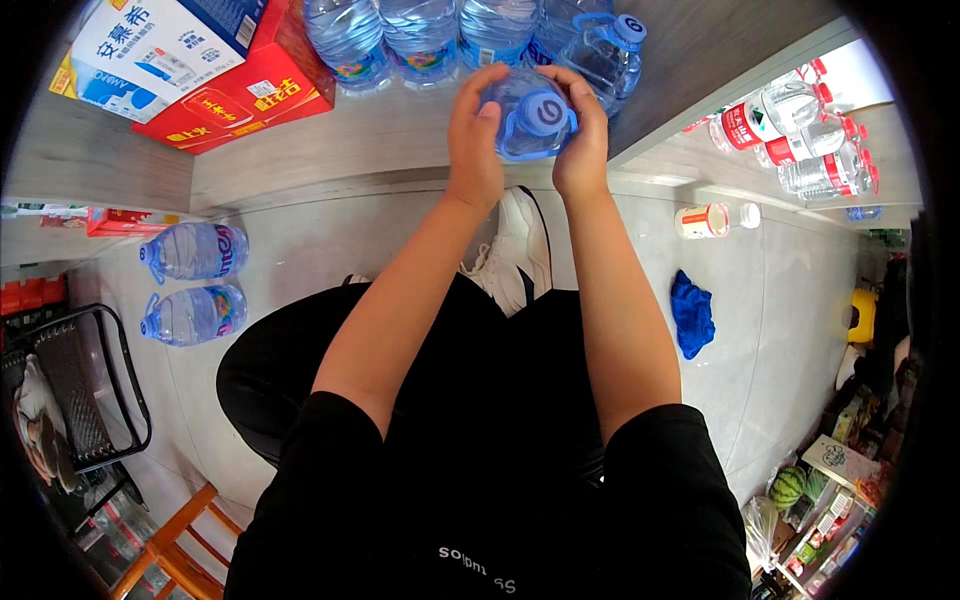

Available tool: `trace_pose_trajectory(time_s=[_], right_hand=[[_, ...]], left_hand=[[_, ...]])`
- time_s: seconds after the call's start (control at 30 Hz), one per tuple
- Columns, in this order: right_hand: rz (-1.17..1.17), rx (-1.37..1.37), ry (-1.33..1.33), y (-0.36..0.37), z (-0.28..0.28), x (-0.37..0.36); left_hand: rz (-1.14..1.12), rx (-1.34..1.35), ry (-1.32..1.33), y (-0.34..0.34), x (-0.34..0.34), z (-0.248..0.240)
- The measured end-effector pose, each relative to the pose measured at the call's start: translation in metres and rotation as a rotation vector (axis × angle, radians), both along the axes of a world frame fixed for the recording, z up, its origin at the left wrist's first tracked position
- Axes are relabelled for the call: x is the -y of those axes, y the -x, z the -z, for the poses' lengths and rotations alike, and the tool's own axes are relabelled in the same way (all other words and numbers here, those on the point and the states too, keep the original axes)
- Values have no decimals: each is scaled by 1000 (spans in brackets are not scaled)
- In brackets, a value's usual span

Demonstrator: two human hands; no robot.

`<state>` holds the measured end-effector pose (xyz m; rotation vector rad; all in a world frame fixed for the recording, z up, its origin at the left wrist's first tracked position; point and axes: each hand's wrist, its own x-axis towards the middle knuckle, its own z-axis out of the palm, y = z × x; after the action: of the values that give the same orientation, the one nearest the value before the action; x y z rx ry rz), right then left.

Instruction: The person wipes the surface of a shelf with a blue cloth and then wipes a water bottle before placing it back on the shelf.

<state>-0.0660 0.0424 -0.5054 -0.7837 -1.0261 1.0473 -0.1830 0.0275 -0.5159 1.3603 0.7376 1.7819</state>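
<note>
Between my two hands is a large clear-blue water bottle [526, 125] with a blue cap and a carry handle, its cap toward me. My left hand [477, 135] is wrapped round its left side, and my right hand [583, 130] curves round its right side. The bottle is at the front edge of a grey shelf [400, 125]. Right behind it stands a row of similar big bottles [420, 45]. One more bottle with a blue cap [603, 60] is just beyond my right fingertips. The held bottle's underside is hidden.
Red and white cartons [240, 95] fill the shelf's left. Two big bottles [195, 315] are on the tiled floor at left, near a black folding chair [125, 380]. At right lie a blue cloth [692, 314] and a small bottle [705, 221]; red-capped bottles [790, 120] sit on another shelf.
</note>
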Motion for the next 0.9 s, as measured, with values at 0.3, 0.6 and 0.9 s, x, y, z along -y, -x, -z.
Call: trace_pose_trajectory(time_s=[0.3, 0.6, 0.9], right_hand=[[-54, -182, 113, 2, 6, 3], [31, -161, 112, 13, 12, -2], [-15, -127, 44, 25, -8, 4]], left_hand=[[-152, 7, -4, -11, -12, 23], [-282, -5, -18, -19, -19, 25], [-429, -92, -77, -6, -12, 8]])
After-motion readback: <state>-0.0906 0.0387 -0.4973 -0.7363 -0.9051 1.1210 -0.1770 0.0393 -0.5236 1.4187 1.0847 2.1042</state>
